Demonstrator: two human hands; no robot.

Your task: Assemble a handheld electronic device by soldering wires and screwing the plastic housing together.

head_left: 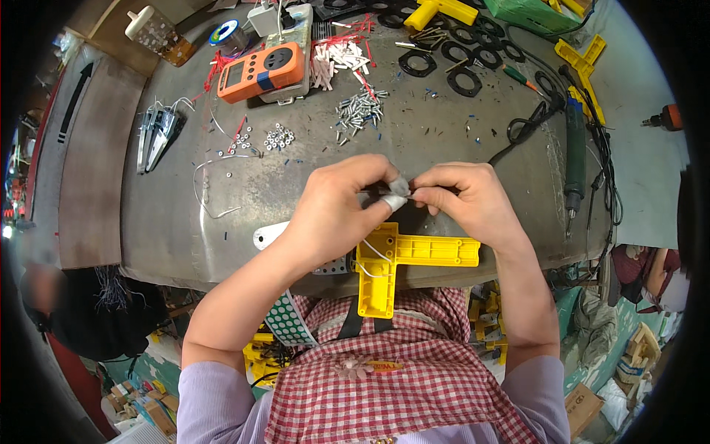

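Observation:
My left hand (pixel 344 198) and my right hand (pixel 466 198) meet fingertip to fingertip over the near part of the bench. Pale covers sit on the left thumb and index finger. Both hands are closed in a pinch on a thin wire, whose small end shows between them; the fingers hide most of it. Just below lies a yellow T-shaped plastic housing (pixel 436 250), its ribbed hollow side up, at the bench edge. White wire (pixel 376 251) loops inside it. A perforated metal strip (pixel 330 266) lies by the housing, partly under my left forearm.
An orange meter (pixel 262 72) stands at the back left, near piles of screws (pixel 359 111), nuts (pixel 279 137) and white sleeves (pixel 340 61). Black rings (pixel 464 81) lie at the back. An electric screwdriver (pixel 575 155) and cables are at the right. Tweezers (pixel 159 137) lie left.

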